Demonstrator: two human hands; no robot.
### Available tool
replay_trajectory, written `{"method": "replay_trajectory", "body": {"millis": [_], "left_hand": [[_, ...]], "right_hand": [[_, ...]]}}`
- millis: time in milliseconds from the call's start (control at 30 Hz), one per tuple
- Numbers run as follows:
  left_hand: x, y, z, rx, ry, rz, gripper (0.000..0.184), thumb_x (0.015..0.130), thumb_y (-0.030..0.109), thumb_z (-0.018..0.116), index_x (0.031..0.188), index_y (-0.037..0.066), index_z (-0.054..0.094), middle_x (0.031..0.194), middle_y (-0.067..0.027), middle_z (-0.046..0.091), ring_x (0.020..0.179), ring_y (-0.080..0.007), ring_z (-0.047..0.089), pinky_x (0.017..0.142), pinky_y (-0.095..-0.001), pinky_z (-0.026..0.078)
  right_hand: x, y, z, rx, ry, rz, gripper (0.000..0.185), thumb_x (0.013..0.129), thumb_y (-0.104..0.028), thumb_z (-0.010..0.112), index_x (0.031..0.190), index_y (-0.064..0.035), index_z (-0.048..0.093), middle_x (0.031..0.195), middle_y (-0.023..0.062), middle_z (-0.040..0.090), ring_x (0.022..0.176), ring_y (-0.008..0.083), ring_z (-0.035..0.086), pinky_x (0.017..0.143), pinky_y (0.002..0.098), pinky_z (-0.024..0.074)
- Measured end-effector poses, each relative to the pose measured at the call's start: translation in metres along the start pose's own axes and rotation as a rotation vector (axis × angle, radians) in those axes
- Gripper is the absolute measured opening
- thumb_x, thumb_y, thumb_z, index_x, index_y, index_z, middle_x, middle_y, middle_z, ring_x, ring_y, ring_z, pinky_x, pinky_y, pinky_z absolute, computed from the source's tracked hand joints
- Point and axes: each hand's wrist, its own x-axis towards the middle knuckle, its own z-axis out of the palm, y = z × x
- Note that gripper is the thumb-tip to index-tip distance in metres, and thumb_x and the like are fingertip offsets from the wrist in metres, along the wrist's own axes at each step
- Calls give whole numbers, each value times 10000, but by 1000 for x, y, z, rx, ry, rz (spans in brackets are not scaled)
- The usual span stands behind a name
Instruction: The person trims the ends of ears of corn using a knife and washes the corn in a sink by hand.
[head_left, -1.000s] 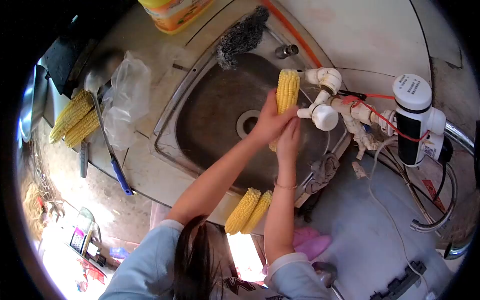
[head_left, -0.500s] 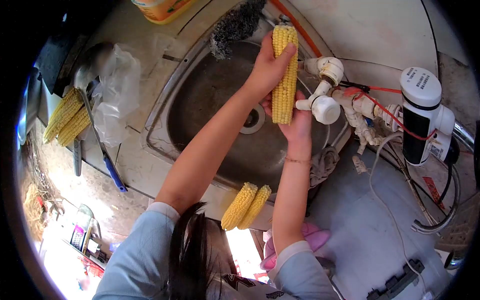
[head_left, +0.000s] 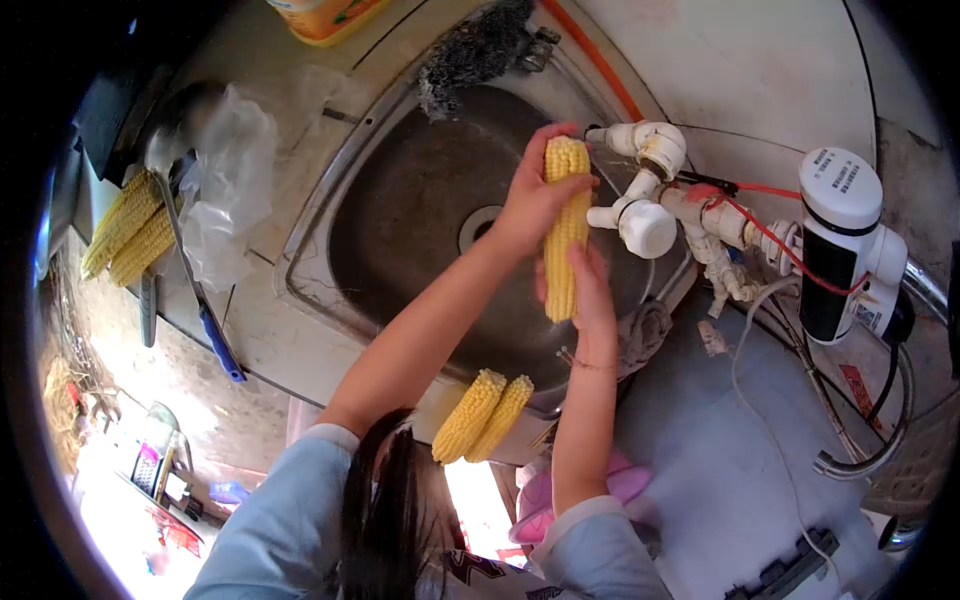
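Over the sink, a long ear of corn is in both hands, its length running up and down the view. My left hand is wrapped around its upper part, thumb across the kernels. Lower down, my right hand grips the same ear from the right side; some of its fingers are hidden behind the corn. The white tap knob is just right of the ear. Two short pieces of corn lie side by side on the sink's near edge.
At the left lie more corn ears, a clear plastic bag and a blue-handled utensil. A dark scouring pad sits at the sink's far corner. White pipes and a water heater tap stand at the right.
Both hands have brought the ear of corn down and toward me, from beside the sink's far edge to below the tap outlet. The two short corn pieces have stayed on the sink edge.
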Motion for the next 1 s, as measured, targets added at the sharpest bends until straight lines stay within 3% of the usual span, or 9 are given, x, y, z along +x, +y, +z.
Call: {"method": "replay_trajectory", "body": {"millis": [133, 267, 433, 500, 600, 700, 833, 900, 1000], "left_hand": [[23, -10, -23, -357, -121, -264, 127, 812, 116, 563, 919, 73, 508, 873, -69, 572, 762, -206, 585, 708, -337, 507], [37, -17, -27, -752, -285, -395, 156, 819, 183, 572, 916, 80, 507, 869, -80, 569, 734, -221, 581, 702, -347, 511], [15, -17, 0, 306, 101, 15, 449, 686, 161, 725, 1041, 18, 491, 905, -76, 562, 838, -182, 552, 747, -317, 474], [3, -12, 8, 238, 141, -24, 612, 613, 127, 777, 1119, 2, 456, 958, -78, 553, 893, -171, 534, 766, -307, 460], [3, -12, -1, 341, 102, 136, 541, 630, 127, 776, 1075, 13, 490, 922, -58, 583, 854, -136, 560, 765, -295, 465], [-4, 6, 6, 134, 196, 147, 499, 641, 160, 793, 1029, 18, 513, 864, -38, 599, 791, -111, 566, 732, -273, 474], [1, 19, 11, 341, 162, 473, 453, 647, 177, 804, 972, 26, 527, 850, -18, 593, 780, -89, 547, 702, -249, 466], [3, 20, 12, 218, 149, 410, 451, 646, 148, 796, 981, 27, 518, 851, -14, 582, 779, -86, 538, 699, -243, 459], [-2, 15, 4, 150, 149, 416, 410, 669, 103, 764, 984, 29, 512, 860, -27, 582, 781, -97, 552, 696, -256, 473]], "right_hand": [[-16, 3, -1, 498, -382, 178, 540, 830, -472, 514, 1079, 5, 469, 669, 94, 511, 430, 161, 463, 386, 265, 392], [-14, 9, 0, 675, -424, 281, 533, 813, -486, 531, 1055, -16, 469, 676, 86, 529, 461, 162, 509, 406, 249, 429], [16, 17, -6, 50, -49, -43, 588, 864, -572, 409, 1089, -31, 457, 763, 101, 546, 517, 170, 529, 447, 278, 442], [36, 25, -23, 135, -236, -72, 589, 899, -568, 319, 1152, -49, 436, 900, 89, 565, 660, 179, 585, 494, 297, 475], [56, 35, -9, -30, 227, -246, 518, 944, -441, 341, 1292, -59, 350, 1171, 49, 497, 989, 161, 540, 791, 303, 460], [56, 14, 3, -140, 208, -192, 486, 954, -400, 348, 1318, -78, 336, 1197, 56, 466, 1140, 169, 433, 923, 303, 391], [78, 52, -14, -508, 263, -232, 452, 947, -343, 376, 1313, -78, 346, 1219, 44, 472, 1091, 155, 488, 875, 310, 421], [65, 17, 28, 582, 217, -153, 436, 929, -324, 400, 1291, -81, 384, 1177, 54, 508, 1085, 171, 502, 871, 329, 428], [63, 11, 34, 560, 424, -140, 334, 909, -368, 401, 1082, -95, 484, 974, 38, 558, 791, 141, 588, 549, 278, 494]]}}
